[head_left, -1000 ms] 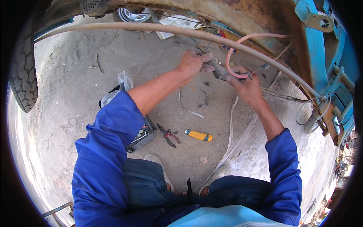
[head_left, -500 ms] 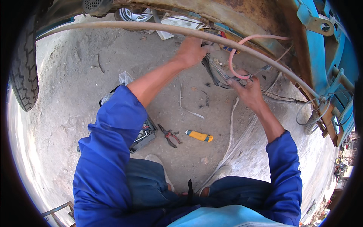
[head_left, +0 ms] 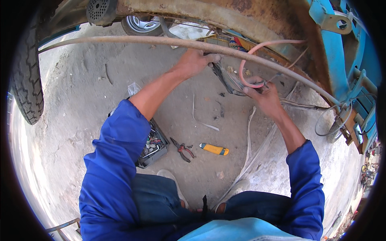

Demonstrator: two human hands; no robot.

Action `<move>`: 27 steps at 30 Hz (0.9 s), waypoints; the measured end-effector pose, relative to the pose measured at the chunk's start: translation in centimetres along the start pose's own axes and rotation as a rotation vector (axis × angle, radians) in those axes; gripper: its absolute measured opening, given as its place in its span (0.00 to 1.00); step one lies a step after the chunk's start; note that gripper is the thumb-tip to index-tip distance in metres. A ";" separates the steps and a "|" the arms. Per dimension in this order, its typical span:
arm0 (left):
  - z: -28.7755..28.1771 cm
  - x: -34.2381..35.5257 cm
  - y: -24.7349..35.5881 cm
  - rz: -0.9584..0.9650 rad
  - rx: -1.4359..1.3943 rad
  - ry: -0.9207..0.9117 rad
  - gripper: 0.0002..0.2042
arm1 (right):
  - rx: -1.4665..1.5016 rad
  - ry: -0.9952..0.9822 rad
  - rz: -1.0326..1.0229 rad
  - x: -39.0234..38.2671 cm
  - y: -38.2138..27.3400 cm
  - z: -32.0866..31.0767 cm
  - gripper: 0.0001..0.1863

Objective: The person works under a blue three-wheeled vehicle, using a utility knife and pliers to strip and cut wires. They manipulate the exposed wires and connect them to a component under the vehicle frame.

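Note:
My left hand (head_left: 194,63) is closed on the upper end of a wiring harness (head_left: 225,79), a bundle wrapped partly in black tape, just below a long rusty rod (head_left: 140,39). Its thumb points right along the bundle. Farther right, my right hand (head_left: 265,97) pinches the same harness, thumb on top; its fingertips are partly hidden. A pink hose (head_left: 241,68) curves down and ends at this hand. From there the bundle runs on right toward the blue metal frame (head_left: 337,60).
Pliers with red handles (head_left: 182,150) and a yellow utility knife (head_left: 214,149) lie on the dusty ground. A grey box of small parts (head_left: 155,142) stands beside my left sleeve. A tyre (head_left: 26,80) is at far left. White strips (head_left: 253,154) trail across the ground at right.
My left hand has shifted slightly left and down with its end of the harness. The right hand keeps its hold. The view has tilted a little, showing more of the parts box.

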State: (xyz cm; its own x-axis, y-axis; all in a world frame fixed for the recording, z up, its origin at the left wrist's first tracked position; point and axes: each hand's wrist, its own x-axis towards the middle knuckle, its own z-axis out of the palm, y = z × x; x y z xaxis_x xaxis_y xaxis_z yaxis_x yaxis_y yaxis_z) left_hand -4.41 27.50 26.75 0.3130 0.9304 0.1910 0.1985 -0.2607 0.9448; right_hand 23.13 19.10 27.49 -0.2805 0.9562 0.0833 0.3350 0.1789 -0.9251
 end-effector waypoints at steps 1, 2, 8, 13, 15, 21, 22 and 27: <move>0.0 0.1 0.0 -0.074 0.052 0.010 0.10 | 0.006 0.004 0.011 0.0 0.1 -0.1 0.09; 0.2 0.0 0.0 -0.010 -0.038 -0.016 0.11 | 0.030 -0.009 -0.009 0.0 0.3 -0.2 0.08; 0.7 0.0 1.0 0.128 0.043 0.096 0.06 | -0.067 -0.022 0.053 0.4 0.8 -0.4 0.13; 0.4 -0.7 0.3 0.135 -0.208 0.125 0.11 | -0.043 -0.031 0.070 0.0 0.6 -0.5 0.14; 0.4 -0.8 -0.3 0.101 -0.326 0.137 0.09 | -0.072 -0.025 0.064 -0.1 0.6 -0.6 0.15; 0.2 -0.1 -1.0 0.120 -0.240 0.173 0.08 | -0.062 -0.008 0.014 0.1 1.0 -0.5 0.18; 0.1 -0.2 -0.9 0.147 -0.227 0.171 0.07 | -0.070 -0.002 0.007 0.1 1.1 -0.5 0.18; -0.4 -0.8 -0.5 0.055 -0.067 0.209 0.07 | -0.091 0.002 0.022 0.0 1.1 -0.4 0.15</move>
State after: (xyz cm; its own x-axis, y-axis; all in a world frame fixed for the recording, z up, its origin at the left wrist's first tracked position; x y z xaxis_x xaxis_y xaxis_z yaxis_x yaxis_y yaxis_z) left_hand -5.09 27.01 26.23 0.1206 0.9503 0.2871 0.1226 -0.3013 0.9456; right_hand 23.89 19.43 26.61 -0.2708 0.9605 0.0645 0.4211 0.1784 -0.8893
